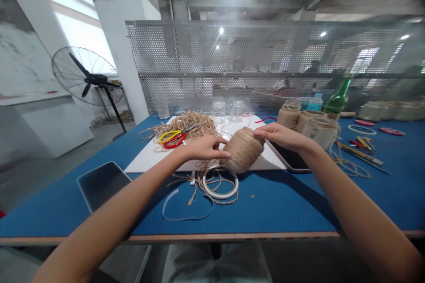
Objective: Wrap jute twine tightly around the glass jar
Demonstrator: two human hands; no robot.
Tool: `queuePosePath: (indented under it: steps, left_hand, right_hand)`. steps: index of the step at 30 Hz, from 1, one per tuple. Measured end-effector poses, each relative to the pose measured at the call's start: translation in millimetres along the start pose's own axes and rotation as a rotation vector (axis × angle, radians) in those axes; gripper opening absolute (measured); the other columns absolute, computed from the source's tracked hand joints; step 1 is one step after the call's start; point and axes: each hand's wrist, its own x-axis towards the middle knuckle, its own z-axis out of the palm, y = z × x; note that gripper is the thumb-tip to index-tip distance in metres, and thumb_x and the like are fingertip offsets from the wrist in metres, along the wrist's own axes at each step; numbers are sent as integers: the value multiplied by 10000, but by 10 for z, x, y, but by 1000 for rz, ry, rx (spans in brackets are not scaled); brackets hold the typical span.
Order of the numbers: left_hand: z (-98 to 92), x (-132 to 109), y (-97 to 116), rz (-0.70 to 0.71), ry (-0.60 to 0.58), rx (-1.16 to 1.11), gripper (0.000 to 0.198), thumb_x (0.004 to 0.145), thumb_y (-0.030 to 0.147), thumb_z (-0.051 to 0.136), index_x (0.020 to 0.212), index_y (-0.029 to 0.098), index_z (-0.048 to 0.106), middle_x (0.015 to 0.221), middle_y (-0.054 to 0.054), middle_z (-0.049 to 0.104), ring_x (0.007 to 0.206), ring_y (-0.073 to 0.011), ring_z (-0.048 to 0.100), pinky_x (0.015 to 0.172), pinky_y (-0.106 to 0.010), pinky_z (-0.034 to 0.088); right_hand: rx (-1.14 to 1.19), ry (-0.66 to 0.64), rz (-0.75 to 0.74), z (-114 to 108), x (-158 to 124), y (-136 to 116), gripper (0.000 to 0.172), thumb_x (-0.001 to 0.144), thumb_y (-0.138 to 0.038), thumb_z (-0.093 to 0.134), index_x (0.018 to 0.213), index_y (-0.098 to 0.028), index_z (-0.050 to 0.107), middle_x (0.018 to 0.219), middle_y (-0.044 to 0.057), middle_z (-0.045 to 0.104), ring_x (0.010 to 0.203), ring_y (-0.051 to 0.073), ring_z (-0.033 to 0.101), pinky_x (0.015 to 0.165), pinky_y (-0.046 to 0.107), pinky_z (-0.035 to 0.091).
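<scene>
A tan barrel-shaped jute-twine roll (243, 149) is being held at the near edge of a white rectangular board (149, 162), its curve being cradled evenly between the half-open left hand (204, 148) and the loosely curled right hand (282, 136).

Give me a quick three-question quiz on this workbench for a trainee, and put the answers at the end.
1. True or false: the left hand and the right hand are both touching the twine-wrapped jar.
2. What colours are the handles of the scissors on the white board? A: yellow and red. B: green and blue. C: black and white.
3. Which is nearer the front edge of the blue table: the ring of white tape or the green glass bottle?

Key: 1. True. 2. A. 3. The ring of white tape.
</scene>
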Motion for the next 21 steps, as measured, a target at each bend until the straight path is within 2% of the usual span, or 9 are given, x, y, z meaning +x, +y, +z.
queuePosePath:
  steps: [5, 9, 16, 21]
  left_hand:
    - [16, 7, 38, -23, 41, 61, 580, 751, 618, 459, 1087, 162, 582, 699, -25, 596, 606, -140, 526, 530, -213, 332]
    - [44, 14, 89, -82, 79, 150, 623, 733, 668, 437, 1077, 169, 581, 736, -43, 617, 619, -156, 542, 526, -224, 326]
    - [56, -6, 237, -123, 110, 259, 661, 724, 724, 373, 1060, 194, 579, 761, -59, 641, 646, -193, 572, 513, -236, 317]
    - [97, -17, 302, -137, 153, 326, 704, 722, 747, 330, 1098, 196, 552, 776, -76, 646, 707, -232, 593, 545, -256, 350]
  right_hand:
    - [-99, -6, 2, -30, -5, -26, 427, 811, -537, 363, 629, -160, 448, 625, -7, 421, 623, 118, 384, 607, 251, 313]
    - [-75, -12, 0, -57, -19, 19, 413, 812, -526, 384, 659, -157, 490, 643, 0, 457, 642, 128, 409, 626, 259, 332]
    - [76, 125, 94, -34, -22, 88, 443, 821, -545, 369, 743, -167, 585, 818, 50, 598, 820, 187, 500, 789, 304, 362]
    - [45, 130, 124, 13, -5, -5, 420, 791, -549, 429, 741, -176, 616, 742, 40, 603, 773, 195, 506, 708, 306, 380]
